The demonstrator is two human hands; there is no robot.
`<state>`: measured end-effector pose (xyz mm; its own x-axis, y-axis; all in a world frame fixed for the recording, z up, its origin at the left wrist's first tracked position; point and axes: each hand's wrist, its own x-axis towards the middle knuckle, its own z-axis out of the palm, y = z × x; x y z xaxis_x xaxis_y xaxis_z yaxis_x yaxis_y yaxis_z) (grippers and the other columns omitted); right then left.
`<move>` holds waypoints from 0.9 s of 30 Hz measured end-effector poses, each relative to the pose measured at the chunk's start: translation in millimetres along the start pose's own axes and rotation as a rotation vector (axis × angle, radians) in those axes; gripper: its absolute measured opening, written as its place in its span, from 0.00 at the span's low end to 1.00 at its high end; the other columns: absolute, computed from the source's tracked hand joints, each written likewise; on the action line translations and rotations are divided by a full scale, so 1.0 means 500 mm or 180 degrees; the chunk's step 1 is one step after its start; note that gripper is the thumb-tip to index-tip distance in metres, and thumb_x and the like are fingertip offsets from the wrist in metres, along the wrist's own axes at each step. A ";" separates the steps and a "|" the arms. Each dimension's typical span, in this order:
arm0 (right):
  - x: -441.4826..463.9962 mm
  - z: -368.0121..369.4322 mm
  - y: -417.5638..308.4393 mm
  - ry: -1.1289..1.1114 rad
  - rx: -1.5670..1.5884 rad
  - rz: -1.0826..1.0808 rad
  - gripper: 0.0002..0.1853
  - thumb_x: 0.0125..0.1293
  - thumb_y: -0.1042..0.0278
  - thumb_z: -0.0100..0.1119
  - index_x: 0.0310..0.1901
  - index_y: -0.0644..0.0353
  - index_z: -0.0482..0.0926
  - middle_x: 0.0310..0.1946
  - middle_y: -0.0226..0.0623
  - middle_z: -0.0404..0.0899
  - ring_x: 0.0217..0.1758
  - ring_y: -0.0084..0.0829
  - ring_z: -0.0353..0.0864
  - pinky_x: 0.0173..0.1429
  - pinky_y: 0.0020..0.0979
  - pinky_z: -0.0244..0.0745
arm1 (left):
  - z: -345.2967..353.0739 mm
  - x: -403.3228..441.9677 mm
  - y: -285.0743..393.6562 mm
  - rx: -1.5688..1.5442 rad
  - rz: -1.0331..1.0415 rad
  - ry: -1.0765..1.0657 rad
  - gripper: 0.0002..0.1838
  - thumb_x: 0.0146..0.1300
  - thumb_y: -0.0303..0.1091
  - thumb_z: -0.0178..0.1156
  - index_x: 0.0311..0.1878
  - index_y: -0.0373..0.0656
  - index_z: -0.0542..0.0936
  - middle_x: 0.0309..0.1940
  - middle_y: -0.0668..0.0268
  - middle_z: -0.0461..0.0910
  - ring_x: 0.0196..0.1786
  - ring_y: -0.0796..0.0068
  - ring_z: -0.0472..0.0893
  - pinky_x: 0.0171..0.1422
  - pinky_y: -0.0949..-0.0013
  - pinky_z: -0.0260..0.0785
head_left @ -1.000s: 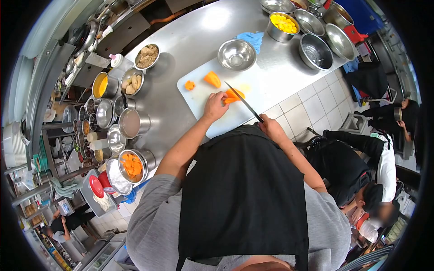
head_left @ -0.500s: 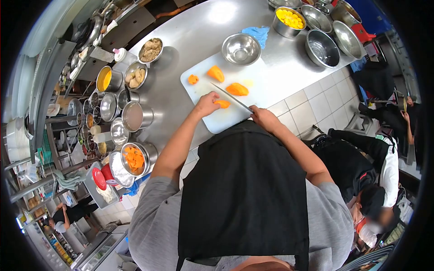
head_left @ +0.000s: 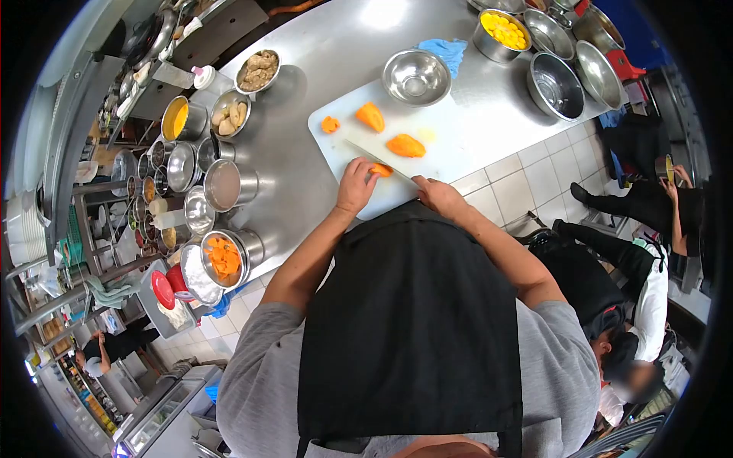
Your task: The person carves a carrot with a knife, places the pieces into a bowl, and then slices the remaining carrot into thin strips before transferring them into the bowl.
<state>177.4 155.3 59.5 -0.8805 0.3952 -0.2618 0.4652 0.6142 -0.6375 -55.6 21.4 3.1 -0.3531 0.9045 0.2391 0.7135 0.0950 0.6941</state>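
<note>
Smooth white board point(head_left: 420, 122), round steel bowl point(head_left: 416, 76) at its far edge, crumpled blue cloth point(head_left: 443, 55) beyond. Shiny metal surface point(head_left: 305, 137) beneath board, pale tiled floor point(head_left: 527, 187) to its right. On board's near half we see orange wedge point(head_left: 380, 169), tapered; left hand point(head_left: 355, 185) has fingers bent against it, pinching or not we cannot tell. Right hand point(head_left: 443, 198) wraps fingers round handle of knife point(head_left: 363, 150), blade over board beside wedge.

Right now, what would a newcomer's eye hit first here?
The bright orange pieces on the white board, where the right hand holds a knife and the left hand has a small piece. Next, the black apron filling the lower middle, then the pot of yellow pieces toward the upper right.
</note>
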 end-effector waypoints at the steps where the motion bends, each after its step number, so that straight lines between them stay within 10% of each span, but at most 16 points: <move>1: 0.000 0.000 0.003 -0.0023 -0.0072 0.0002 0.19 0.73 0.64 0.54 0.63 0.60 0.71 0.40 0.55 0.83 0.43 0.56 0.85 0.48 0.53 0.80 | -0.005 0.000 0.008 0.0125 0.0113 0.0081 0.12 0.62 0.28 0.70 0.47 0.37 0.80 0.51 0.55 0.77 0.52 0.58 0.81 0.52 0.63 0.80; 27: 0.032 -0.020 -0.016 -0.0662 -0.0499 0.0305 0.12 0.71 0.70 0.49 0.52 0.62 0.68 0.39 0.57 0.84 0.44 0.55 0.86 0.46 0.52 0.82 | -0.027 0.012 0.024 0.0283 0.0434 -0.0150 0.13 0.60 0.26 0.68 0.49 0.40 0.81 0.50 0.56 0.80 0.54 0.52 0.77 0.63 0.56 0.71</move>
<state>160.6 163.4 67.9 -0.8240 0.3180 -0.4689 0.5416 0.6852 -0.4870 -57.4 22.6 22.1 -0.2221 0.9298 0.2935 0.8044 0.0046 0.5940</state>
